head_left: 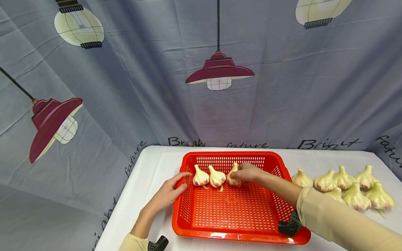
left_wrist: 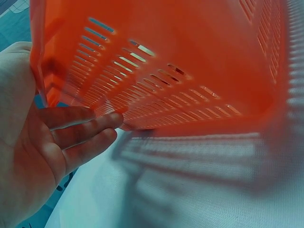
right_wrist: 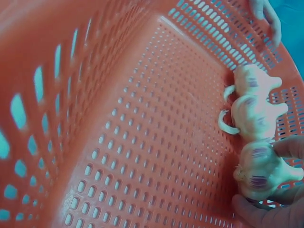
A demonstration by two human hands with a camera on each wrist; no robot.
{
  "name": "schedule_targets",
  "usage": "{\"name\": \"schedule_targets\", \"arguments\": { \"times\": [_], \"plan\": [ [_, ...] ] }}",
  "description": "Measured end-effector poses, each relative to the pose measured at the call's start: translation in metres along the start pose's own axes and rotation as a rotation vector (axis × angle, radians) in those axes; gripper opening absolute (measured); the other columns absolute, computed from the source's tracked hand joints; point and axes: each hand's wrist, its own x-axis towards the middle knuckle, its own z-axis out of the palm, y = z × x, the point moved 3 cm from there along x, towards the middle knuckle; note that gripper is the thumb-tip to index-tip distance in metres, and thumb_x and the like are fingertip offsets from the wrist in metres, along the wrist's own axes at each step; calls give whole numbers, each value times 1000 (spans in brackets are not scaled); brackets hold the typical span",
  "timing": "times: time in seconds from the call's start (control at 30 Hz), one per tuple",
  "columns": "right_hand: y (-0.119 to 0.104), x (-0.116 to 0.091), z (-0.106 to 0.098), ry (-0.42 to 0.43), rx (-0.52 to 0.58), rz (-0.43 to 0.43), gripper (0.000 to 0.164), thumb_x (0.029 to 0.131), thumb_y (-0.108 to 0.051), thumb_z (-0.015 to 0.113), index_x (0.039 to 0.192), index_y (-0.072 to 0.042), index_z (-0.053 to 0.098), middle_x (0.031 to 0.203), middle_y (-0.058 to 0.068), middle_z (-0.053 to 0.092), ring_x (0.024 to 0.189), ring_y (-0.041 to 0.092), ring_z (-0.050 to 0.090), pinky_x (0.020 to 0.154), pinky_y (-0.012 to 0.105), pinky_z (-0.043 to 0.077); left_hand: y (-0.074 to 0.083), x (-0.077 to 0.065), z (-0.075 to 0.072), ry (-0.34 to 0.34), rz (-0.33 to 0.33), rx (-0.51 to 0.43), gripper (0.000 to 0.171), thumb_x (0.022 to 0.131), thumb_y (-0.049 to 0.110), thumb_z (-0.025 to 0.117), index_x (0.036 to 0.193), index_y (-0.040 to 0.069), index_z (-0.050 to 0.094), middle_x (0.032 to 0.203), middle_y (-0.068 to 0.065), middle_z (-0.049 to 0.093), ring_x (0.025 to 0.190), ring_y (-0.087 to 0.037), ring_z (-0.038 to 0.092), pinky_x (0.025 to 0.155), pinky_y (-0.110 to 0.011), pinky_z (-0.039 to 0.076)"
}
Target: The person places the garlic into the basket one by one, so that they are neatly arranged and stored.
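A red plastic basket [head_left: 232, 209] with slotted walls stands on the white-covered table. Inside, along its far wall, two garlic bulbs sit side by side, one at the left [head_left: 201, 177] and one beside it [head_left: 216, 177]. My right hand [head_left: 248, 173] grips a third garlic bulb [right_wrist: 259, 171] between thumb and fingers, close beside the second one, its stem pointing to the far wall. With my left hand [head_left: 171, 190] I hold the basket's left rim; in the left wrist view, several fingers [left_wrist: 88, 137] lie along the outside of the slotted wall.
More garlic bulbs [head_left: 355, 197] stand grouped on the table [head_left: 154, 164] right of the basket, partly behind my right sleeve [head_left: 333, 216]. A grey printed curtain [head_left: 276, 104] hangs behind and left of the table.
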Motion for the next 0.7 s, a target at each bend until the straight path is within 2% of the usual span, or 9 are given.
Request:
{"name": "schedule_targets", "arguments": {
  "times": [0.3, 0.47, 0.57, 0.7],
  "plan": [
    [-2, -2, 4, 59, -61, -4, 24, 92, -17, 68, 98, 7, 65, 79, 11, 63, 71, 21, 62, 65, 34, 55, 1, 1, 1, 13, 37, 15, 38, 102, 11, 54, 140, 13, 56, 127, -13, 60, 91, -26, 64, 76, -30, 54],
    [-1, -4, 6, 98, -109, -34, 26, 92, -18, 71, 97, 6, 65, 81, 10, 63, 72, 21, 61, 65, 34, 54, -2, 2, 1, 20, 26, 5, 39, 102, 7, 54, 140, 12, 56, 126, -14, 60, 91, -29, 64, 75, -29, 53],
    [-1, -5, 5, 124, -178, -59, 33, 91, -22, 73, 101, 9, 64, 84, 10, 63, 75, 22, 59, 66, 34, 52, -2, 3, 2, 23, 21, -3, 39, 102, 4, 53, 140, 9, 55, 127, -18, 60, 92, -33, 63, 75, -29, 53],
    [0, -4, 5, 142, -245, -55, 50, 91, -27, 75, 115, 14, 59, 93, 12, 64, 83, 24, 58, 71, 35, 51, -2, 2, 2, 25, 17, 4, 39, 102, 5, 53, 140, 9, 55, 125, -17, 60, 91, -33, 63, 74, -29, 53]
  ]
}}
